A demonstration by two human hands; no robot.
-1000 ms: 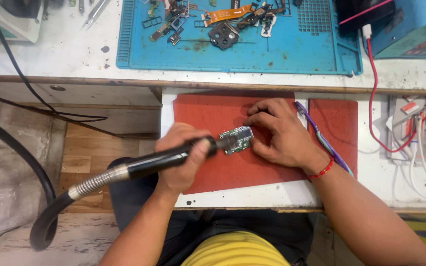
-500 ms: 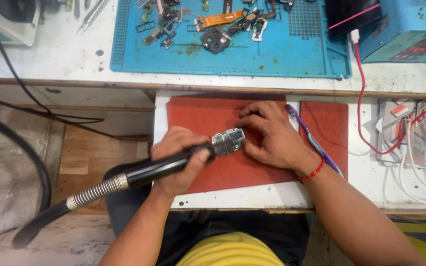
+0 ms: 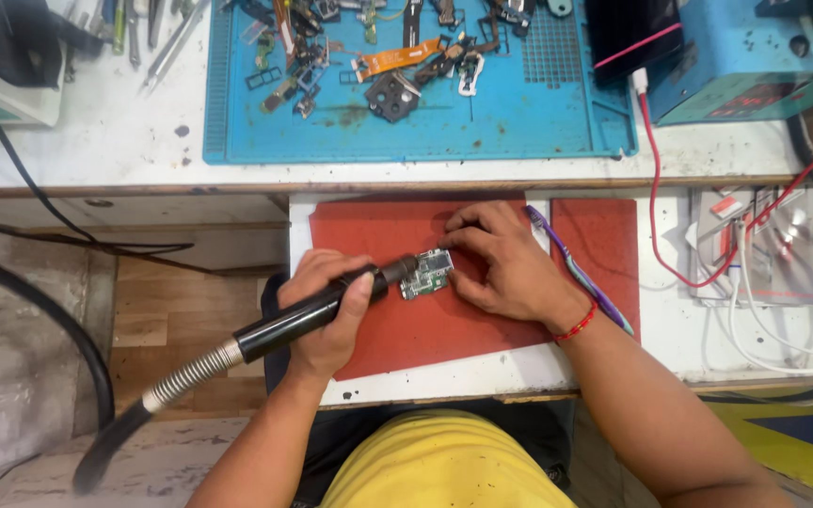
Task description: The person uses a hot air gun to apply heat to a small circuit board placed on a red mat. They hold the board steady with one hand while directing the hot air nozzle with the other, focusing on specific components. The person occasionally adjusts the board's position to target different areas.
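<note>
**A:** Left hand [image 3: 329, 310] is wrapped tight round the black hot-air wand [image 3: 317, 309]; from where I sit, that grip is full and firm. The nozzle end sits right over the left edge of the small green board [image 3: 427, 274], touching or just above it, I can't tell which.

**B:** And the right hand [image 3: 508, 268]?

**A:** Fingers curled down together, pinning the board by its right and top sides against the red mat [image 3: 388, 329]. Nothing lifted: the board lies flat, mid-mat, between my two hands.

**B:** How far along would you call it?

**A:** My judgement: midway. The board is placed and held and the wand is on it, so the heating is in hand. I see no part freed from it and no tweezers in either hand, so any lifting or reseating looks not yet done.

**B:** What's around?

**A:** A purple toothbrush [image 3: 578, 271] lies just beside my right wrist, half under it. Behind, well apart, the blue mat [image 3: 425, 132] carries loose phone parts and an orange flex [image 3: 390, 60]. A red cable [image 3: 656, 198] runs down to the right.

**B:** Anything in the way?

**A:** The wand's ribbed hose [image 3: 188, 374] trails off the desk edge and could drag. My right fingers are close to the nozzle.
</note>
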